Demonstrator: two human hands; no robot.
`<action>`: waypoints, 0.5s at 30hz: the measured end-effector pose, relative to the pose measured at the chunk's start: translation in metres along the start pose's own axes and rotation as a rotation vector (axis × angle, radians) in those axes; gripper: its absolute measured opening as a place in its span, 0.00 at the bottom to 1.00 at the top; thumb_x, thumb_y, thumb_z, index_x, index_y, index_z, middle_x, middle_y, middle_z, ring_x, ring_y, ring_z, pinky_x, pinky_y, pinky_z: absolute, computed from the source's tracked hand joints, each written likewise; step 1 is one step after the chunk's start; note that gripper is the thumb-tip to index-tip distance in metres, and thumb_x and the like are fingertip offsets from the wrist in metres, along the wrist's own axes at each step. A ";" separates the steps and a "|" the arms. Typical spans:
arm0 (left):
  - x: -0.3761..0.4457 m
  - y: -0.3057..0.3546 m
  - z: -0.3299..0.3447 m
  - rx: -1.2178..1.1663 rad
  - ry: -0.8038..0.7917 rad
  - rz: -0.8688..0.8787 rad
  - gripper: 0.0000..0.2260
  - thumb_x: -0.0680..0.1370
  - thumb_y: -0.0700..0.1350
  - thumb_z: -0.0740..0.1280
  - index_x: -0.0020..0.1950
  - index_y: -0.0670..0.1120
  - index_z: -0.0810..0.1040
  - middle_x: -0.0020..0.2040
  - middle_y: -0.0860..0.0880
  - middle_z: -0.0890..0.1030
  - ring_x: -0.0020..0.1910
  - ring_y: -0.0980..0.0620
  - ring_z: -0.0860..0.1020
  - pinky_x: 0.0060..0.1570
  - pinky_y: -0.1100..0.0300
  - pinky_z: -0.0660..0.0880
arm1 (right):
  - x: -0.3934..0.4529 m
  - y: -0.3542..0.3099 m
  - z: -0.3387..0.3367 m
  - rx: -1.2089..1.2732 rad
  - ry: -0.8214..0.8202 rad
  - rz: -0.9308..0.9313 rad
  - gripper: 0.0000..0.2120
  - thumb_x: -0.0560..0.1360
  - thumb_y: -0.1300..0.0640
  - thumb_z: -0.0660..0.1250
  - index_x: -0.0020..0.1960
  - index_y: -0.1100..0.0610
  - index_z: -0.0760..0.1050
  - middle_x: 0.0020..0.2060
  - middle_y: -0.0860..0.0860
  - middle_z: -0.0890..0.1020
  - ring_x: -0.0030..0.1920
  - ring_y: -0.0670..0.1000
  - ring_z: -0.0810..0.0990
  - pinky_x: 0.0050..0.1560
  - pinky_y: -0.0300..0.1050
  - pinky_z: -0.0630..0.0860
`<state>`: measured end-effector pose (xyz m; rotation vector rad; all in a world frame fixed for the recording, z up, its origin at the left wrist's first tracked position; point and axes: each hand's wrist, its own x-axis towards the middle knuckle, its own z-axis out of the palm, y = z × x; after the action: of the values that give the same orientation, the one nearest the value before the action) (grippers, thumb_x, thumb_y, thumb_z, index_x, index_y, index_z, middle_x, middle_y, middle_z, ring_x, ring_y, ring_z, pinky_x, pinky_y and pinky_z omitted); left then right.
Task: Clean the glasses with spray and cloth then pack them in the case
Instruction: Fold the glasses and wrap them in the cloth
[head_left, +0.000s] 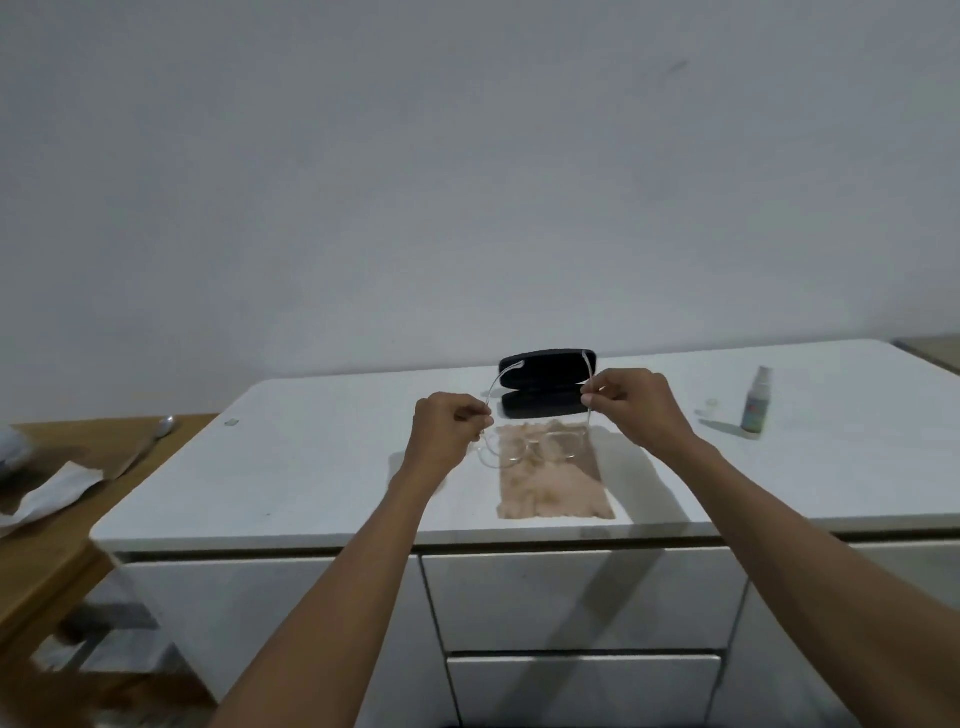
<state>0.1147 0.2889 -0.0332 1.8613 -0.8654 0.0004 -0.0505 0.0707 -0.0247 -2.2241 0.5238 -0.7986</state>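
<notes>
Right now the glasses (530, 446) are up in the air, a little above the white counter (311, 467), held by both hands. They have a clear frame, so they are hard to see. The lenses hang low over the far end of the tan cloth (553, 486), and the two arms of the glasses point up and away from the person. The left hand (449, 423) pinches the left arm of the glasses with its fingers curled. The right hand (631, 397) pinches the right arm of the glasses the same way. The cloth lies flat on the counter, close to the front edge, and looks a bit wrinkled. Just behind the cloth sits the black case (545, 387). It is open, with its lid standing up at the back. The tips of the glasses' arms show in front of the case lid. Off to the right stands a small spray bottle (756, 400), upright and well apart from the cloth. A small clear cap (710, 402) lies near the bottle, on its left. Below the counter are white drawers (582, 597). To the far left is a brown wooden table (78, 467) with some white paper (47, 493) on it.
</notes>
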 end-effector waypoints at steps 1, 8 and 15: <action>-0.001 0.001 0.005 -0.011 -0.013 -0.009 0.04 0.73 0.34 0.76 0.44 0.42 0.87 0.35 0.47 0.85 0.31 0.49 0.82 0.44 0.54 0.84 | -0.004 0.003 -0.004 0.001 0.009 0.006 0.03 0.76 0.56 0.74 0.45 0.48 0.84 0.35 0.46 0.86 0.40 0.45 0.84 0.42 0.42 0.76; -0.014 0.004 0.018 -0.066 -0.043 -0.070 0.03 0.73 0.31 0.75 0.44 0.38 0.86 0.38 0.41 0.85 0.32 0.52 0.83 0.36 0.65 0.81 | -0.023 0.013 -0.010 0.019 0.029 0.024 0.03 0.76 0.52 0.74 0.46 0.50 0.86 0.36 0.45 0.85 0.39 0.43 0.82 0.40 0.40 0.75; -0.014 0.003 0.011 -0.133 -0.081 -0.122 0.03 0.72 0.31 0.76 0.44 0.37 0.86 0.37 0.42 0.85 0.34 0.48 0.83 0.40 0.59 0.84 | -0.026 0.009 -0.006 0.007 -0.021 0.003 0.01 0.74 0.53 0.75 0.44 0.48 0.85 0.35 0.43 0.85 0.38 0.42 0.82 0.40 0.39 0.73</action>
<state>0.0986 0.2877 -0.0410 1.7963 -0.7859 -0.2048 -0.0746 0.0762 -0.0382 -2.2227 0.5137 -0.7730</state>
